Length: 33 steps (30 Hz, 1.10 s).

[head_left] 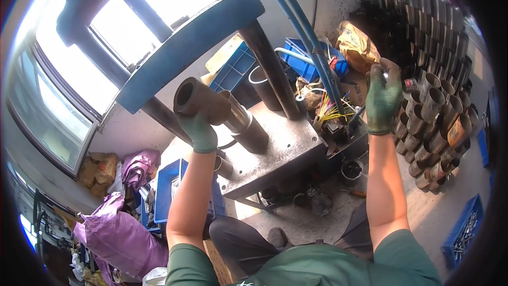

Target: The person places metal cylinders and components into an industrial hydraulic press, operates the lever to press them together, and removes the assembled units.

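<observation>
My left hand (200, 133), in a green glove, grips a dark, thick-walled metal tube (219, 110) from below, its open end tilted up toward the left. Right beside it, a metal cylinder with a shiny band (241, 121) stands on the steel press table (288, 151); whether the two touch, I cannot tell. Raised at the right, away from the table, is my gloved right hand (384, 98). Its fingers are curled together around a small bright spot, too small to name. Behind the cylinder, a wider dark ring-shaped tube (260, 82) rests by a press column.
The blue press crossbeam (190, 47) and its columns rise over the table. Tubes (431, 127) are stacked at the right, near a blue bin of metal parts (463, 230). Coloured wires (330, 111) lie by the table's right end. Purple sacks (121, 233) stand left.
</observation>
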### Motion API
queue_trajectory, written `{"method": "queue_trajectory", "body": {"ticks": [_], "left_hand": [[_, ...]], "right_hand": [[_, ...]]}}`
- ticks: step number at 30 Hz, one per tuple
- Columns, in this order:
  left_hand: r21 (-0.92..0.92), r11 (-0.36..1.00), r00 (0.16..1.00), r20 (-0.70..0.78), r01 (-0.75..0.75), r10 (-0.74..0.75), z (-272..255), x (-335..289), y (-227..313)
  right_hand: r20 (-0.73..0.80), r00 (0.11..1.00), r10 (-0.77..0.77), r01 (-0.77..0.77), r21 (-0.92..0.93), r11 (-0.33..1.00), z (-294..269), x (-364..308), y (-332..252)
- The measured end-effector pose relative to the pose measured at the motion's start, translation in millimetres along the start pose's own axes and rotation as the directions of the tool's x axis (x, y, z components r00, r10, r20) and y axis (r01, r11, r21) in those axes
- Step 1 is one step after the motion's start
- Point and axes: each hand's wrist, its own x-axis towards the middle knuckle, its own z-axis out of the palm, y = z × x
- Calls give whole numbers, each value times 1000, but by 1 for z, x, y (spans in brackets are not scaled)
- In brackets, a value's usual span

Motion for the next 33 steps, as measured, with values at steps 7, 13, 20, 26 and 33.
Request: {"method": "queue_trajectory", "body": {"ticks": [7, 13, 20, 26, 33], "left_hand": [[372, 920, 977, -208, 119, -42, 9, 71, -39], [312, 919, 949, -275, 240, -154, 11, 79, -54], [388, 881, 950, -255, 269, -177, 7, 57, -55], [398, 903, 975, -203, 163, -86, 0, 58, -68], [522, 823, 974, -136, 225, -180, -6, 15, -82]], "right_hand": [[80, 972, 221, -212, -105, 972, -22, 26, -39], [168, 976, 141, -118, -139, 983, -28, 28, -35], [194, 972, 131, -88, -215, 973, -32, 30, -37], [203, 975, 91, -25, -309, 951, -35, 30, -46], [207, 974, 92, -30, -284, 958, -38, 31, -46]]}}
